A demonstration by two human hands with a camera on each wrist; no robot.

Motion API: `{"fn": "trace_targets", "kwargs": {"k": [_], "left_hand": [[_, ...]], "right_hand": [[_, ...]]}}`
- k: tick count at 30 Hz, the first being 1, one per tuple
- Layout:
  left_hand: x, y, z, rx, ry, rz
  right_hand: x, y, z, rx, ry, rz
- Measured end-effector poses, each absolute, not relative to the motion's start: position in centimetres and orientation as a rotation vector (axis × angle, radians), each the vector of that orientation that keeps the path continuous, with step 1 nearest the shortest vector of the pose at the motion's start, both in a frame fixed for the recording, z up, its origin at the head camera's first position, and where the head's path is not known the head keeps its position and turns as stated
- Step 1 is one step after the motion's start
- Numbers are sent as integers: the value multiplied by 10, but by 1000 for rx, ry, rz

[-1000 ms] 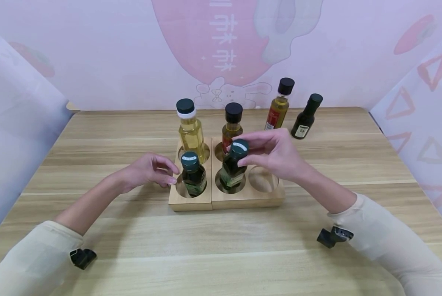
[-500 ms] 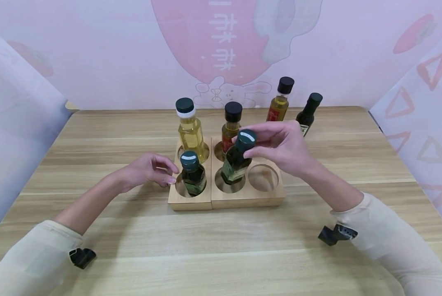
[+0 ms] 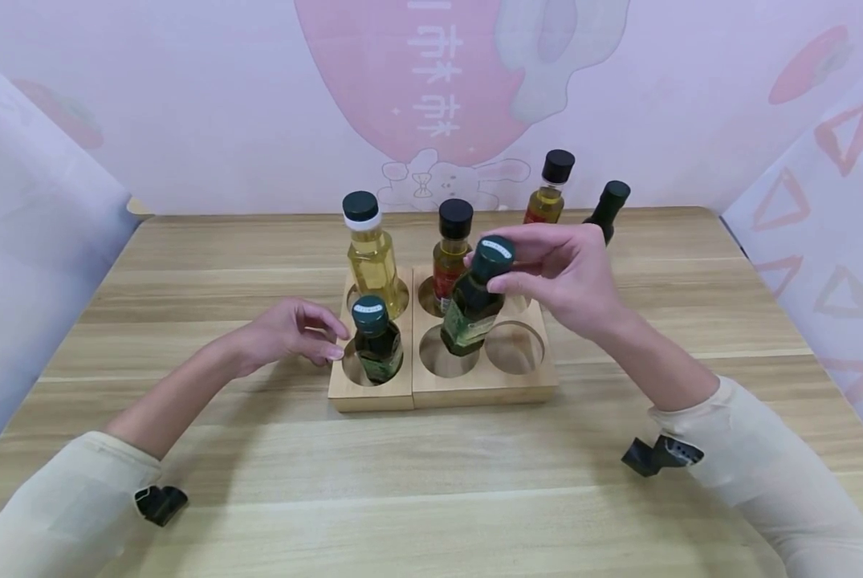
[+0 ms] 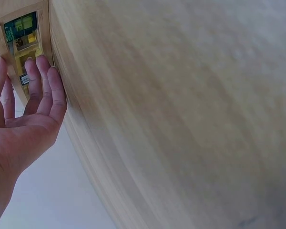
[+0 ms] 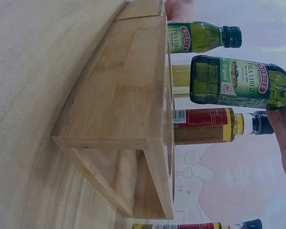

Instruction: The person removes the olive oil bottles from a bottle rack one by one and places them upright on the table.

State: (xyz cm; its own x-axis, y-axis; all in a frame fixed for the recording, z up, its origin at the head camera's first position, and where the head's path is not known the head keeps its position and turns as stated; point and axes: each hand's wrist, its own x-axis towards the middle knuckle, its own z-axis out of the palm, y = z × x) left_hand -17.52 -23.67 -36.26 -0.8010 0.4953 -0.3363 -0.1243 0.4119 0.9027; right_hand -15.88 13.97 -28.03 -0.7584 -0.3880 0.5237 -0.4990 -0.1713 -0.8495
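My right hand (image 3: 568, 277) pinches a green olive oil bottle (image 3: 470, 313) near its cap. The bottle hangs slightly tilted above the front middle hole of the wooden bottle rack (image 3: 485, 395); in the right wrist view its base is wholly out of the rack. My left hand (image 3: 286, 337) rests at the rack's left side, its fingers loosely bent and holding nothing. Beside it, a second olive oil bottle (image 3: 378, 349) stands in the front left hole. Behind stand a clear bottle of pale yellow oil (image 3: 373, 261) and a red-labelled oil bottle (image 3: 447, 269), each in a back hole.
On the table (image 3: 431, 498), behind my right hand, stand another red-labelled bottle (image 3: 544, 205) and a small dark bottle (image 3: 608, 213), both partly hidden. The front right hole (image 3: 514, 348) holds no bottle. A printed backdrop (image 3: 258, 104) closes off the table's back.
My right hand has lifted the olive oil bottle up out of the front middle hole and moved it slightly right. The left hand has stayed in place.
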Motion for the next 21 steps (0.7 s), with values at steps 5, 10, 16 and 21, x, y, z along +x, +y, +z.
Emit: {"fn": "trace_targets", "kwargs": {"k": [5, 10, 16, 21], "left_hand": [[-175, -237, -363, 319, 2098, 1409], [-175, -236, -363, 317, 2100, 1405], [-175, -237, -363, 313, 2099, 1409], [-175, -237, -363, 314, 2097, 1412]], "right_hand": [[-159, 145, -278, 1009, -1949, 2093], [-160, 149, -275, 1000, -1917, 2098], [-161, 153, -271, 968, -1880, 2113], [-162, 158, -269, 896, -1863, 2122]]}}
